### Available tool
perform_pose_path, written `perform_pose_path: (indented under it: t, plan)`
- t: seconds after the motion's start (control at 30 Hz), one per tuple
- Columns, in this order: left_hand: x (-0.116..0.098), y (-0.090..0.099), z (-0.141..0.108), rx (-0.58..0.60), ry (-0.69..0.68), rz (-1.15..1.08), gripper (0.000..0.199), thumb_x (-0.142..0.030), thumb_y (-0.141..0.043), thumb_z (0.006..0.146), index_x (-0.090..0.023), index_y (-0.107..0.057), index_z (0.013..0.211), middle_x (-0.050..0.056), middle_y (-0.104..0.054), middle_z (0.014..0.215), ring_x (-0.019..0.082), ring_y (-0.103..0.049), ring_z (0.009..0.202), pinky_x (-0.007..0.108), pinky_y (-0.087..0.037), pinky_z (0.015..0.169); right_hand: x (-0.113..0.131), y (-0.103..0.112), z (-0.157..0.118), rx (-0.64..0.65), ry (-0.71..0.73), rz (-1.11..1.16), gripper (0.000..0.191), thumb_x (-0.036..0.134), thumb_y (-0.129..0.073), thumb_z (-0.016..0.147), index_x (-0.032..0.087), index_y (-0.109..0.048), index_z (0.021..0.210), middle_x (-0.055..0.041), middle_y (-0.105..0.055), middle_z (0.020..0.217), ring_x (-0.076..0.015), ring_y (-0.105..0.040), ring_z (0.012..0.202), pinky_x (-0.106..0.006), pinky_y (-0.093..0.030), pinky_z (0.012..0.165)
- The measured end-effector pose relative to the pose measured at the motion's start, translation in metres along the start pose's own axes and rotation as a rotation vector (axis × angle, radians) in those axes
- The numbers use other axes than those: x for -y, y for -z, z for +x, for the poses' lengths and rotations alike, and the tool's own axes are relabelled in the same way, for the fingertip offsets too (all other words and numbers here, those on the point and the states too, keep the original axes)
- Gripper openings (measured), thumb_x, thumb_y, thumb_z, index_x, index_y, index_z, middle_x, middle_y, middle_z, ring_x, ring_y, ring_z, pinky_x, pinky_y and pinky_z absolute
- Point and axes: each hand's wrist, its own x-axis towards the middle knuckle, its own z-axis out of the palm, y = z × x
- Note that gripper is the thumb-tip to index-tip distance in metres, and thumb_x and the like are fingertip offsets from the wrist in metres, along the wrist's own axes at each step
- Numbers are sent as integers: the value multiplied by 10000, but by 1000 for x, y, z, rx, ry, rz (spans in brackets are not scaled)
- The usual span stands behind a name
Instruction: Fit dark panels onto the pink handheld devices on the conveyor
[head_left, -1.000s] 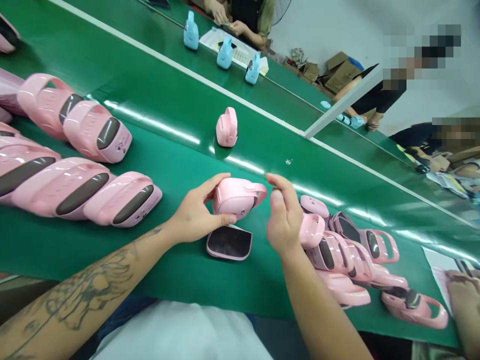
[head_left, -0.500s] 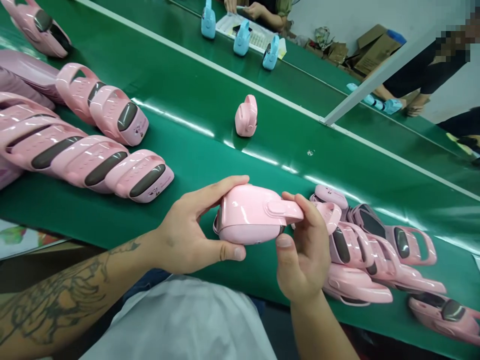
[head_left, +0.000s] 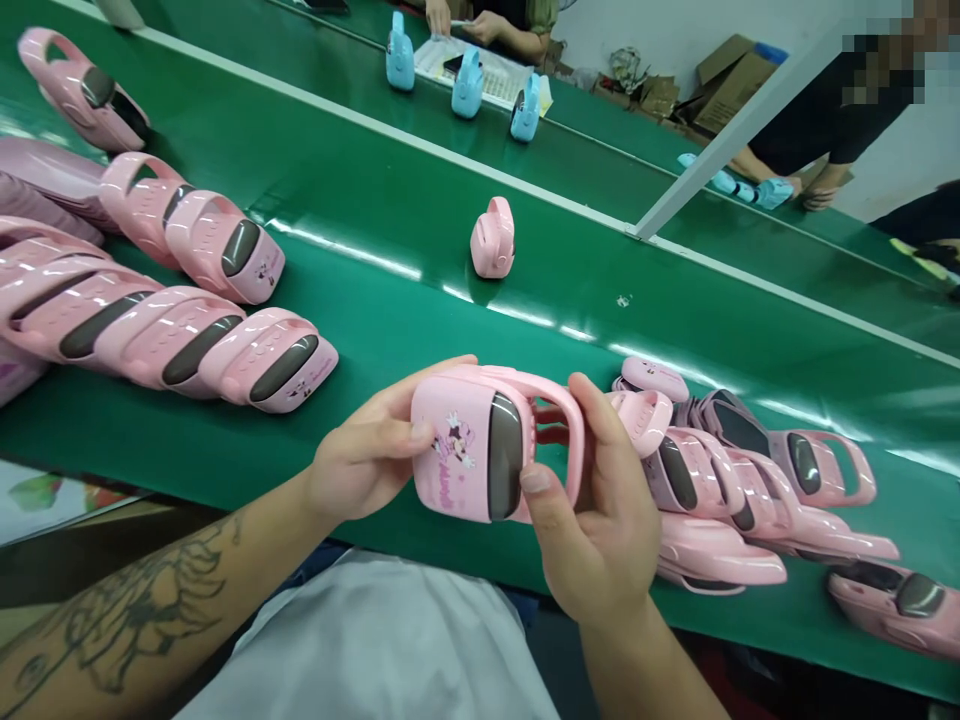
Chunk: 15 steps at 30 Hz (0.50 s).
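Green tabletop (head_left: 382, 325) spans the frame on a slant, with strip-light reflections across it and cardboard boxes (head_left: 735, 85) by the pale wall at upper right. Held pink casing (head_left: 461, 495) is at lower centre, lifted clear of the surface, its printed front turned toward the wearer. Left hand (head_left: 352, 465) grips its left side, thumb on the printed front and the other fingers going behind. Right hand (head_left: 611, 530) grips the handle side, thumb near the dark window (head_left: 505, 455) and index finger along the outside of the handle (head_left: 576, 440); contact behind the casing is hidden. As to progress, printed front, window and handle are all in place, so the outside of this unit looks complete; whether the rear is closed cannot be confirmed from this angle. It has not been set down. One upright pink casing (head_left: 491, 245) stands alone above centre. Further pink casings lie in rows at left (head_left: 259, 360) and in a cluster at right (head_left: 697, 480), beside stacked panels (head_left: 731, 425). Three blue casings (head_left: 466, 90) stand at top centre, near a co-worker's hands (head_left: 486, 27).
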Motion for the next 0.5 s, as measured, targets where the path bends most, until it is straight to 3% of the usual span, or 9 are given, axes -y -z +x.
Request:
perform_pose_path:
  t: [0.13,0.23,0.33,0.5]
  plan:
    - [10,-4,6,-6,104,-189,348,-402,-785,845,-141,-843,1068,132,-857,1100,427,-759,1204,529,-606,1060,10,4,3,73,-51,67,767,476,-737,990,363,-412,1675,-106,-576,1640,-393,-635,1428,-640,-582,1141]
    - [17,-5,8,-68,167,-253,367,-459,-812,801,-126,-836,953,130,-860,976,417,-782,1133,497,-624,1014,13,2,4,121,-33,98,850,540,-777,951,334,-399,1684,-130,-581,1628,-406,-634,1422,-625,-596,1118]
    - [23,-6,9,-121,197,-261,481,-539,-840,788,-141,-825,1057,125,-860,1037,376,-784,1130,428,-630,967,13,-3,4,134,-9,83,902,593,-793,926,308,-398,1685,-148,-574,1621,-417,-614,1433,-616,-603,1105]
    - [32,-1,9,3,214,-254,720,-692,-836,797,-185,-745,1300,148,-819,1264,394,-726,1282,445,-618,995,11,-11,7,46,116,20,865,689,-699,963,336,-390,1690,-147,-608,1562,-408,-649,1364,-614,-635,1040]
